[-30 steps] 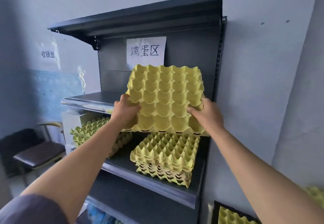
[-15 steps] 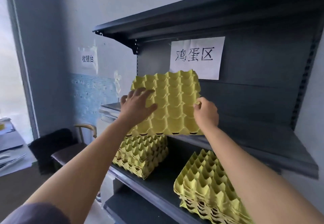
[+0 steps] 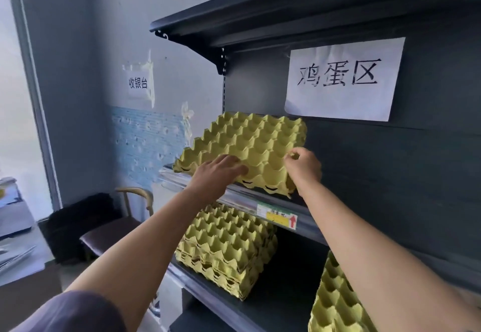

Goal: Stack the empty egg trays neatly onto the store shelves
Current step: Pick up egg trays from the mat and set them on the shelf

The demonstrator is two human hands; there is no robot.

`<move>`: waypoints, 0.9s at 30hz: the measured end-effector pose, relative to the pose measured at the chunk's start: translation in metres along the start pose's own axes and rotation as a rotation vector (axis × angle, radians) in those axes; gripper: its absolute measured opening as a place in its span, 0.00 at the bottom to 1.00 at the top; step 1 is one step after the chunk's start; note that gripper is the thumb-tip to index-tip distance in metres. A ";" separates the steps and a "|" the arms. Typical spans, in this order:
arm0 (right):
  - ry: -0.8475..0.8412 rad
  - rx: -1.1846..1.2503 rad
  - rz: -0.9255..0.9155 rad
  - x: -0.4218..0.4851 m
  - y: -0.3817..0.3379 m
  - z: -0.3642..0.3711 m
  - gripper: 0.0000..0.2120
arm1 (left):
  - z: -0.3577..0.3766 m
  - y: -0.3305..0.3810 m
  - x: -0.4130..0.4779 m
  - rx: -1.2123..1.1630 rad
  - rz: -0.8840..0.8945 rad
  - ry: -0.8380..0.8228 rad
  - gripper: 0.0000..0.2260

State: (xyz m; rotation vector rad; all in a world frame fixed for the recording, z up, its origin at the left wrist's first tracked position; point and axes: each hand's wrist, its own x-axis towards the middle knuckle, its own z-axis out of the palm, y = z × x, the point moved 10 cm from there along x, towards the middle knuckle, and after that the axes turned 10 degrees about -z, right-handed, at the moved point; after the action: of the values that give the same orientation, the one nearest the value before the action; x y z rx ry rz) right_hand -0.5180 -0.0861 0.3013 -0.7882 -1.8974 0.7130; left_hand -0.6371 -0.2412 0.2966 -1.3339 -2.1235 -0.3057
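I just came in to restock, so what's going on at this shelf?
A person is placing a yellow egg tray on the upper shelf. The left hand lies flat on its near edge; the right hand pinches its right side. A left stack and a right stack of trays sit on the shelf below.

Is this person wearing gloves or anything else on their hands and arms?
No gloves: the left hand and right hand are bare, with no ring, watch or bracelet to be seen. Both forearms are uncovered too. The only clothing in view is a dark greyish-purple sleeve on the left upper arm, at the bottom corner of the picture. No sleeve shows on the right arm within the frame.
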 end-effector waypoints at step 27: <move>-0.143 -0.391 -0.002 0.020 0.002 0.111 0.16 | 0.118 -0.089 0.074 -0.364 0.189 -0.266 0.13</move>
State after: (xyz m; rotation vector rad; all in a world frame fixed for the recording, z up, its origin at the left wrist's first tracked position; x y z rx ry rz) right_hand -0.6251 -0.0863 0.2655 -0.9973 -2.2028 0.4074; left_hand -0.7819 -0.1703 0.2586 -1.8618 -2.2039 -0.4750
